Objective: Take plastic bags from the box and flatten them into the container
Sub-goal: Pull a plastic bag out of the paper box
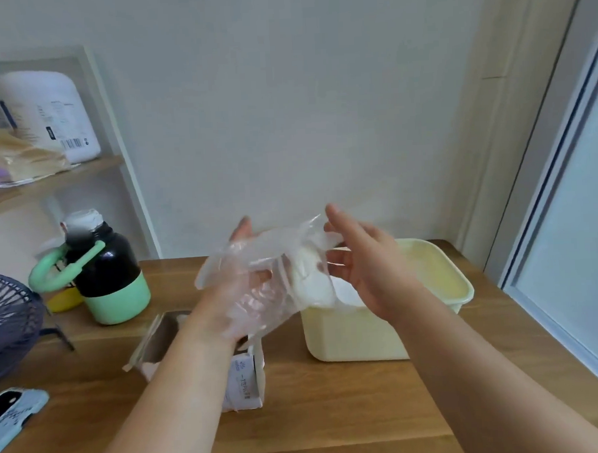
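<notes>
Left hand (245, 290) is raised above the middle of the table (333, 416), wrapped in a clear plastic bag (258, 259). Its fingers show through the film, curled into it and holding it, with one finger pointing up. Right hand (364, 264) faces it with thumb and fingers spread apart and relaxed, its fingertips just at the bag's right end; I cannot tell whether they pinch the film. The crumpled bag hangs in the air between the two hands, above the near left corner of the pale yellow container (347, 340), which stands toward the table's right edge with something white lying inside. The open box (244, 382) sits near the front of the table, partly under the left forearm. A black and green flask (104, 269) stands at the back left, a dark fan (6, 314) at the left edge and a phone (11, 413) at the front left corner.
</notes>
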{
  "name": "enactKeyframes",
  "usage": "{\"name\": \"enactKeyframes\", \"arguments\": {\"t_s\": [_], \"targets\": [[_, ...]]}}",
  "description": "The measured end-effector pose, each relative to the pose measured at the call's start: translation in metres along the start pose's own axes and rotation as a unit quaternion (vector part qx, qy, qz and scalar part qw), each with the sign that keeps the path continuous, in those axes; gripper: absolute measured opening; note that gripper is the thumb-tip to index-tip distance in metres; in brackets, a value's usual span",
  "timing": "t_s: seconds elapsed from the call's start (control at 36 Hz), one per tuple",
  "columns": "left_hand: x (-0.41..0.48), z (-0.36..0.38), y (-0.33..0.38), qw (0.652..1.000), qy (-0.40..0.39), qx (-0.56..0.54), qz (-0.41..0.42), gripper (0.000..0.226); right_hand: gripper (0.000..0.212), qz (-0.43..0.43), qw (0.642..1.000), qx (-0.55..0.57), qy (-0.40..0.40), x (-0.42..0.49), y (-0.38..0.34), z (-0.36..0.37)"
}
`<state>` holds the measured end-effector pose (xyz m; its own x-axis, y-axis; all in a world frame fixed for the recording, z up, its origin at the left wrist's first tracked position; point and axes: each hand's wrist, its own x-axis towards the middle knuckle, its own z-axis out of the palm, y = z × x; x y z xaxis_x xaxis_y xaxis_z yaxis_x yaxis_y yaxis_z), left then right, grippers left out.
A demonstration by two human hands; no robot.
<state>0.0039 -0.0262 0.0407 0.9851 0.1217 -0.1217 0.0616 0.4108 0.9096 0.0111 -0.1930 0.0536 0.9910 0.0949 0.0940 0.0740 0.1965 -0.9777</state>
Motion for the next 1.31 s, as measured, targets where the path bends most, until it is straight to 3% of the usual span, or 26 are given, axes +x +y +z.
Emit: {"name": "enactKeyframes", "arguments": {"t_s": [0.08,0.14,0.19,0.28,0.36,0.42,0.47,0.53,0.56,0.64,0.69,0.78,0.83,0.92,1.06,1.11,1.19,1.25,1.31], "targets": [[-0.017,0.015,0.01,0.986,-0.151,0.053,0.039,0.116,0.009,-0.024,0.995,-0.069,0.063,0.004,0.001,-0.014],[-0.018,0.017,0.004,0.973,-0.195,0.11,0.049,0.135,0.027,-0.017,0.995,-0.065,0.075,0.004,-0.001,-0.019],[-0.013,0.022,-0.001,0.951,-0.209,0.218,0.059,0.14,0.037,-0.013,0.995,-0.054,0.077,0.004,-0.003,-0.024],[-0.006,0.035,-0.01,0.918,-0.168,0.345,0.102,0.121,0.042,-0.018,0.992,-0.101,0.079,0.004,-0.003,-0.033],[0.004,0.045,-0.015,0.896,-0.08,0.4,0.175,0.068,0.044,-0.014,0.988,-0.134,0.076,0.008,-0.007,-0.044],[0.012,0.048,-0.012,0.915,-0.042,0.366,0.167,0.037,0.045,-0.015,0.986,-0.145,0.077,0.012,-0.01,-0.053],[0.022,0.051,-0.008,0.944,-0.02,0.304,0.126,0.019,0.047,-0.013,0.981,-0.172,0.087,0.018,-0.011,-0.064],[0.033,0.052,-0.003,0.95,0.012,0.294,0.104,0.019,0.051,-0.01,0.974,-0.203,0.096,0.026,-0.01,-0.074],[0.039,0.052,-0.002,0.933,0.037,0.34,0.114,0.023,0.053,-0.01,0.97,-0.218,0.102,0.03,-0.009,-0.079],[0.046,0.049,-0.002,0.827,0.148,0.509,0.19,0.043,0.059,-0.007,0.948,-0.297,0.117,0.04,-0.004,-0.092],[0.043,0.052,-0.006,0.789,0.179,0.512,0.288,0.048,0.065,0.011,0.925,-0.365,0.103,0.045,0.001,-0.1],[0.043,0.067,-0.017,0.749,0.06,0.531,0.393,0.04,0.07,0.055,0.902,-0.421,0.076,0.052,0.01,-0.109],[0.049,0.075,-0.028,0.741,-0.024,0.572,0.351,0.039,0.069,0.053,0.902,-0.422,0.071,0.055,0.014,-0.112],[0.058,0.073,-0.037,0.763,-0.073,0.593,0.245,0.054,0.062,0.007,0.924,-0.379,0.049,0.055,0.009,-0.106],[0.063,0.07,-0.043,0.774,-0.102,0.571,0.254,0.064,0.061,-0.03,0.959,-0.283,-0.002,0.056,-0.005,-0.097],[0.064,0.069,-0.045,0.76,-0.104,0.583,0.267,0.065,0.061,0.002,0.938,-0.347,0.004,0.061,0.002,-0.103],[0.069,0.068,-0.047,0.735,-0.126,0.608,0.271,0.064,0.059,0.069,0.872,-0.484,0.014,0.064,0.013,-0.113],[0.073,0.069,-0.049,0.705,-0.162,0.643,0.253,0.058,0.061,0.09,0.824,-0.559,0.003,0.066,0.016,-0.117],[0.075,0.073,-0.051,0.657,-0.201,0.698,0.202,0.052,0.064,0.093,0.798,-0.596,-0.004,0.067,0.016,-0.119]]}}
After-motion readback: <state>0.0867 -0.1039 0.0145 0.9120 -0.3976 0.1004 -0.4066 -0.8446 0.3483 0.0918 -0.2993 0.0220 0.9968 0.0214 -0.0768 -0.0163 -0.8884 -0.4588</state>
